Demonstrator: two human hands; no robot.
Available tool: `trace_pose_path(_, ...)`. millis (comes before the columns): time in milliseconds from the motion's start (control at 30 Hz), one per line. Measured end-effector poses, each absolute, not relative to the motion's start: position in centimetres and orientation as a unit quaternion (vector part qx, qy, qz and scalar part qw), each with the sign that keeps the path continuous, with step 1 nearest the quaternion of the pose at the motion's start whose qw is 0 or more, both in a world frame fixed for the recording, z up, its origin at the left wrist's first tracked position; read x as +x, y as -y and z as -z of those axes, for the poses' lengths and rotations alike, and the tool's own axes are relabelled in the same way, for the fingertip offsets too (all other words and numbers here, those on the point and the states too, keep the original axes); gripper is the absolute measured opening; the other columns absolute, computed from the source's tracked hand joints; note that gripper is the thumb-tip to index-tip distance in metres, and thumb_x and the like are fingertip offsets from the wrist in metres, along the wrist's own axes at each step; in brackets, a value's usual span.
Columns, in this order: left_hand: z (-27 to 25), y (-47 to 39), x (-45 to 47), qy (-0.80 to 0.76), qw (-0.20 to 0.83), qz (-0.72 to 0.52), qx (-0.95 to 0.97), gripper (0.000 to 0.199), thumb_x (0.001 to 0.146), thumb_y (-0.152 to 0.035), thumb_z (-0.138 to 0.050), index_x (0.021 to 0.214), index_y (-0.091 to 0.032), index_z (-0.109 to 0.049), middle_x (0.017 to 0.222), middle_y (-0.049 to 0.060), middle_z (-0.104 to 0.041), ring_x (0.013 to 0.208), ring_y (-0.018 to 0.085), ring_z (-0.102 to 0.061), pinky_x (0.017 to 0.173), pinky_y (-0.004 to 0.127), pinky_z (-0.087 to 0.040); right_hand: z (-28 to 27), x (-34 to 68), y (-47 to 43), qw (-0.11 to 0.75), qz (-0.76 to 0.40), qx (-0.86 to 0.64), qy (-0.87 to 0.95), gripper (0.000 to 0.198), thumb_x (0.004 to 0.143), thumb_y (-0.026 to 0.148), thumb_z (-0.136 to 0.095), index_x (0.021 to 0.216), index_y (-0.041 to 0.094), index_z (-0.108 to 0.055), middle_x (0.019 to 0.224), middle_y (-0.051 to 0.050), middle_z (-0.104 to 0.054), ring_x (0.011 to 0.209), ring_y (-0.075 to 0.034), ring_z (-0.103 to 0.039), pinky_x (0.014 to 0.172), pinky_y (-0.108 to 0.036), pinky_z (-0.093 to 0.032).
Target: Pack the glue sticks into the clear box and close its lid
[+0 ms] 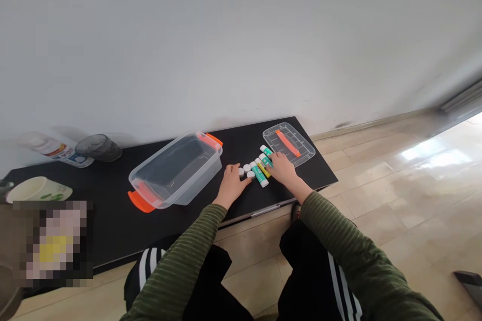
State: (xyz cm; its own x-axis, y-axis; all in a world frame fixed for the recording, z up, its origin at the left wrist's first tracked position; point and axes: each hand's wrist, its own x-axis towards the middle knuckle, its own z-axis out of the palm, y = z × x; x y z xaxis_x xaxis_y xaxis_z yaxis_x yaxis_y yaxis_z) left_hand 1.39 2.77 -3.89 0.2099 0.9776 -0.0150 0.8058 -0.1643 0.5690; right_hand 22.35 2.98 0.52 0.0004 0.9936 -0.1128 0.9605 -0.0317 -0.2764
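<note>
Several glue sticks [259,174], white with green labels, lie side by side on the black tabletop, a yellow glue stick [263,168] among them. My right hand [281,167] rests over their right side, its fingers curled onto the sticks. Left of the row are small white round pieces [247,167], which look like caps or short cylinders. My left hand [230,184] curves around these, thumb and forefinger on either side. The fingers partly hide what each hand touches. Just left of my left hand stands a clear plastic box [184,195] with orange clips, its top uncovered.
A clear lid [309,151] with an orange handle lies at the table's right end. Farther left are a dark glass [98,148], a white spray can [64,153] and a paper bowl [39,190]. A wall runs behind the black table [124,230].
</note>
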Motion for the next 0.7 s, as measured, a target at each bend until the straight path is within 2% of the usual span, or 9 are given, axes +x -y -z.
trace_pose_path(133, 4.9, -2.6, 0.6, -0.583, 0.241, -0.197, 0.750, 0.049, 0.089, -0.025, -0.049, 0.136, -0.010, -0.051, 0.129, 0.017, -0.049, 0.124, 0.030, -0.047, 0.111, 0.048, -0.038, -0.6, 22.3, -2.8, 0.065, -0.143, -0.697, 0.699, 0.033, 0.092, 0.033, -0.057, 0.122, 0.019, -0.056, 0.126, -0.013, -0.057, 0.123, -0.028, -0.047, 0.082, -0.034, -0.048)
trace_pose_path(233, 5.3, -1.9, 0.1, -0.552, 0.201, -0.206, 0.783, 0.057, 0.084, -0.007, -0.040, 0.140, -0.009, -0.048, 0.132, 0.018, -0.048, 0.122, 0.029, -0.047, 0.110, 0.049, -0.039, -0.7, 22.4, -2.7, 0.070, -0.148, -0.692, 0.703, 0.033, 0.092, 0.032, -0.056, 0.123, 0.019, -0.056, 0.126, -0.013, -0.058, 0.123, -0.027, -0.047, 0.085, -0.034, -0.047)
trace_pose_path(333, 5.3, -1.1, -0.2, -0.508, 0.151, -0.227, 0.817, 0.069, 0.079, 0.002, -0.037, 0.146, -0.012, -0.042, 0.138, 0.018, -0.047, 0.126, 0.029, -0.045, 0.110, 0.049, -0.039, -0.7, 22.7, -2.7, 0.075, -0.155, -0.690, 0.703, 0.035, 0.092, 0.030, -0.056, 0.124, 0.018, -0.056, 0.127, -0.013, -0.057, 0.124, -0.027, -0.047, 0.087, -0.033, -0.047)
trace_pose_path(467, 5.2, -0.3, -0.2, -0.474, 0.154, -0.244, 0.832, 0.074, 0.078, 0.005, -0.034, 0.149, -0.017, -0.041, 0.145, 0.016, -0.047, 0.132, 0.027, -0.043, 0.112, 0.048, -0.039, -0.5, 23.3, -2.8, 0.079, -0.160, -0.691, 0.701, 0.036, 0.091, 0.029, -0.056, 0.125, 0.017, -0.057, 0.127, -0.013, -0.057, 0.124, -0.027, -0.047, 0.088, -0.033, -0.046)
trace_pose_path(700, 6.5, -0.2, -0.3, -0.532, 0.222, -0.265, 0.773, 0.074, 0.079, -0.001, -0.040, 0.152, -0.014, -0.036, 0.154, 0.017, -0.041, 0.144, 0.029, -0.037, 0.119, 0.053, -0.032, -0.7, 23.9, -2.7, 0.094, -0.167, -0.689, 0.699, 0.035, 0.091, 0.029, -0.056, 0.123, 0.016, -0.058, 0.126, -0.013, -0.058, 0.123, -0.026, -0.048, 0.091, -0.034, -0.045)
